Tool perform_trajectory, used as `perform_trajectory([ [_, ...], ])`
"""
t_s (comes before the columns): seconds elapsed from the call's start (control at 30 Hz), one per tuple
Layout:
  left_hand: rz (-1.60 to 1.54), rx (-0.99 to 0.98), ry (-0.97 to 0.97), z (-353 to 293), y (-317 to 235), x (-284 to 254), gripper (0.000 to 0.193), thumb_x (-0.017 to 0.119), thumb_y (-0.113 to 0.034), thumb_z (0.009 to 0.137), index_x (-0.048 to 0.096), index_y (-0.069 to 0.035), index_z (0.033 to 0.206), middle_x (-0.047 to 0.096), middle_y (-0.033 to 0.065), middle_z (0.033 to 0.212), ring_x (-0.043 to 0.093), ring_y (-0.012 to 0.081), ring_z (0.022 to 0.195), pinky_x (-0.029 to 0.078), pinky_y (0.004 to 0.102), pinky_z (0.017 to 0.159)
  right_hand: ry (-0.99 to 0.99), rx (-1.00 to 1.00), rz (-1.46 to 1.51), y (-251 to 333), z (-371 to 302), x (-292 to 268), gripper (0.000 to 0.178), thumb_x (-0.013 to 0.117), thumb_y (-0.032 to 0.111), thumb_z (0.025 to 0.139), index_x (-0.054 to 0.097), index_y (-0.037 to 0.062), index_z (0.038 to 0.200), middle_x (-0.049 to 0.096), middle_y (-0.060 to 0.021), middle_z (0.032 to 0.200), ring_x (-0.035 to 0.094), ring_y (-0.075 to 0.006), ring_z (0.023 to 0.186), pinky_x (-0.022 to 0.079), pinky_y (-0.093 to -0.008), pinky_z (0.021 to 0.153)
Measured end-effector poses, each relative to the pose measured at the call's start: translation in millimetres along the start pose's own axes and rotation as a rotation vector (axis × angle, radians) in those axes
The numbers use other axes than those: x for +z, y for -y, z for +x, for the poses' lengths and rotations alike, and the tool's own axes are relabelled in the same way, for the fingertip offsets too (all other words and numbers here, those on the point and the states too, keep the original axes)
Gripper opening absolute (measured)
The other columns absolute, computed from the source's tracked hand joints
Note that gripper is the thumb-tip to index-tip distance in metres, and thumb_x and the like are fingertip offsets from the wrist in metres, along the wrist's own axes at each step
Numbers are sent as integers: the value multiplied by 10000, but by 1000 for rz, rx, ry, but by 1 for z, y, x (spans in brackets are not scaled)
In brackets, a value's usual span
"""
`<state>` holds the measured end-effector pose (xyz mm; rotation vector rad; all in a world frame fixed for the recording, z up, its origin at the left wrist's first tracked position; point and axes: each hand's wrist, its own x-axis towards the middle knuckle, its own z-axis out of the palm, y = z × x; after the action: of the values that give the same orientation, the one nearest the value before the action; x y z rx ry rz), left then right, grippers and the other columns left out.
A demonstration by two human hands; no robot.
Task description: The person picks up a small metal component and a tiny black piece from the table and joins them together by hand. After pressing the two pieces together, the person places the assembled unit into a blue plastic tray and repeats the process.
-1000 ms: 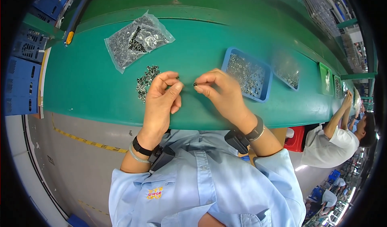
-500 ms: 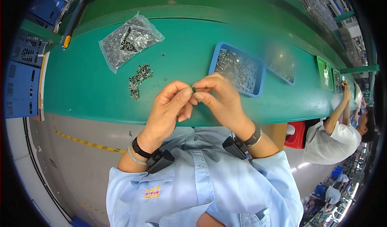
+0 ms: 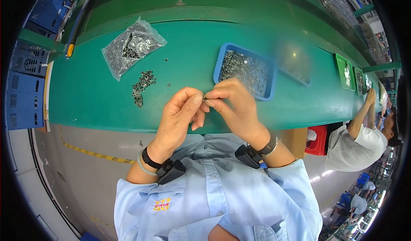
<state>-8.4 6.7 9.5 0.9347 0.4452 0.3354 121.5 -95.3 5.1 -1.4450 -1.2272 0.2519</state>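
Head view: a small dark piece (image 3: 205,98) is pinched over the desk (image 3: 94,101) by the left hand (image 3: 177,117) and right hand (image 3: 238,111), each grip pressed together on it. Loose metal pieces (image 3: 143,86) are heaped at nine o'clock; at ten, a clear bag (image 3: 133,48) is filled with small parts. A blue tray (image 3: 218,62) is set at two. Yellow and red lettering (image 3: 162,204) is borne by the blue shirt (image 3: 252,189) at seven.

Mid-frame, my left hand (image 3: 177,116) and right hand (image 3: 237,108) meet above the bench (image 3: 190,63), a part (image 3: 205,98) between them. Left of them lies a pile of pieces (image 3: 140,88); beyond it, upper left, a bag (image 3: 145,47). Right of centre, partly behind my right hand, sits a tray (image 3: 272,81).
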Motion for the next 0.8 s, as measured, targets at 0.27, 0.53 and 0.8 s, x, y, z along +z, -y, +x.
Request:
perform_trajectory([
  [0.27, -133, -28, 43, 5, 5, -2, 158, 533, -200, 938, 537, -44, 909, 598, 49, 786, 481, 75, 544, 350, 196, 451, -15, 24, -3, 1, -3, 0, 190, 701, 15, 735, 620, 65, 899, 601, -72, 878, 571, -212, 803, 474, -305, 685],
  [0.53, -243, 6, 132, 7, 15, -4, 150, 549, -195, 928, 535, -50, 891, 617, 51, 780, 489, 80, 550, 356, 205, 457, -1, 15, 1, 3, -8, -2, 185, 705, 23, 730, 621, 64, 891, 614, -68, 852, 582, -225, 782, 472, -325, 682],
  [0.8, -31, 12, 43, 6, 7, 1, 151, 543, -197, 930, 537, -48, 905, 613, 54, 782, 500, 98, 548, 361, 215, 461, 16, -54, -185, -2, -7, -6, 176, 703, 25, 736, 618, 55, 887, 619, -75, 853, 590, -228, 788, 474, -323, 683],
])
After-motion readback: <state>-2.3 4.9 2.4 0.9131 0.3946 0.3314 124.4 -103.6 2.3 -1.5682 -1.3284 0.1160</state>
